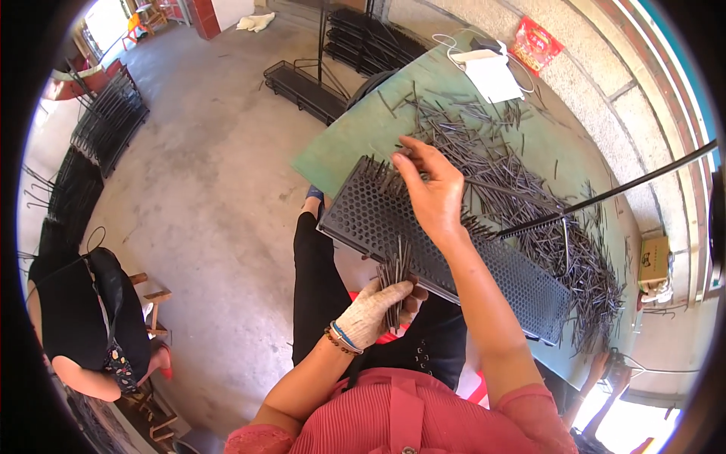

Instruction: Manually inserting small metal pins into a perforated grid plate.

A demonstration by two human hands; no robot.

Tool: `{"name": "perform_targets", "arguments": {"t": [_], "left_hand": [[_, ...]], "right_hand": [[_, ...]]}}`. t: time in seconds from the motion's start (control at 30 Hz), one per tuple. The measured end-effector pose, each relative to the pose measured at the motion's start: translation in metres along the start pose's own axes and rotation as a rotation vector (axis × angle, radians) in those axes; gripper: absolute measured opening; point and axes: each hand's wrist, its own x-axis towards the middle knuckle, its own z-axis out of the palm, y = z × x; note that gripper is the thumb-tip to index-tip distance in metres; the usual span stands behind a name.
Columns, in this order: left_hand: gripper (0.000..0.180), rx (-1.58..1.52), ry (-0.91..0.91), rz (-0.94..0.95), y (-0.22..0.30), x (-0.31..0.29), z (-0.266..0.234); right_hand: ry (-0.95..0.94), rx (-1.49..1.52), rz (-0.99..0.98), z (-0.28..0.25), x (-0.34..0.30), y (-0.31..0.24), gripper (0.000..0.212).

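A black tray (378, 219) with rows of round holes lies tilted across my lap and the table's near edge. Thin dark rods (382, 175) stand in holes along its far side. My left hand (374, 309), in a whitish knitted glove, grips an upright bundle of similar rods (395, 274) just in front of the tray's near edge. My bare right hand (435, 185) is over the tray's far left part, thumb and fingers brought close together. Something small and dark shows between those fingertips, too small to name. My right forearm covers part of the tray's middle.
Loose rods (514, 170) are heaped over the green table (333, 155). A black bar (605, 198) crosses above the heap. A white mask (491, 76) and a red packet (537, 45) lie at the back. Black racks (295, 85) stand on the floor; another person (83, 318) sits at left.
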Motion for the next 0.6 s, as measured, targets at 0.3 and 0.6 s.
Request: {"name": "perform_targets", "arguments": {"t": [0.3, 0.6], "left_hand": [[0.028, 0.085, 0.019, 0.029, 0.004, -0.011, -0.007], [0.03, 0.133, 0.061, 0.054, 0.004, -0.011, -0.005]], "right_hand": [[-0.045, -0.107, -0.156, 0.037, 0.005, 0.02, 0.021], [-0.129, -0.558, -0.489, 0.027, 0.003, 0.02, 0.016]]}}
